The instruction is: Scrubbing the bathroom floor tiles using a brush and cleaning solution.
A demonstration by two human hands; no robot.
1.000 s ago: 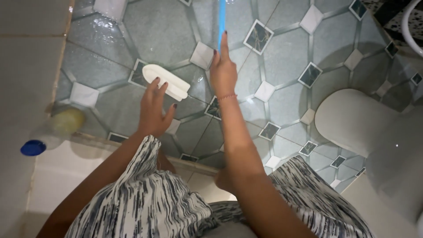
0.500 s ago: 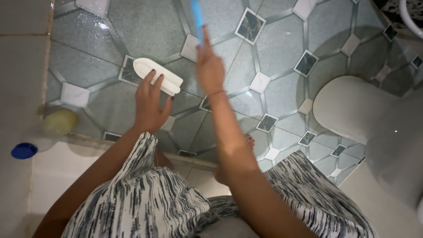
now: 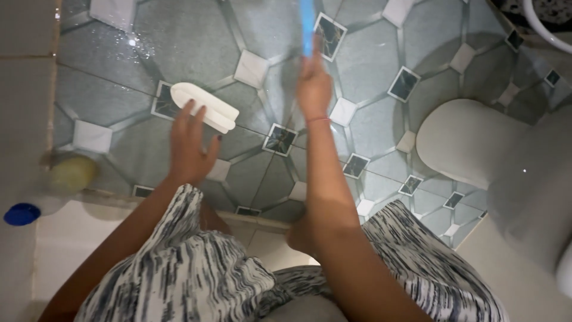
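My right hand (image 3: 314,86) is stretched out over the wet grey patterned floor tiles (image 3: 196,45), closed around a blue handle (image 3: 307,24) that runs up out of the frame. My left hand (image 3: 189,143) hovers with spread fingers just below a white oblong scrubbing brush (image 3: 202,106) lying on the tiles; its fingertips reach the brush's near edge, but I cannot tell whether they touch it. My striped grey-and-white clothing (image 3: 196,268) fills the bottom of the view.
A white toilet (image 3: 476,149) stands at the right. A clear bottle with yellowish liquid (image 3: 70,173) and a blue cap (image 3: 21,213) lies at the left by a pale raised ledge (image 3: 65,232). A white basin rim (image 3: 545,27) shows top right.
My right hand swung the blue handle left and then back to the right, ending a little farther right. My left hand stayed by the white brush while the view drifted slightly.
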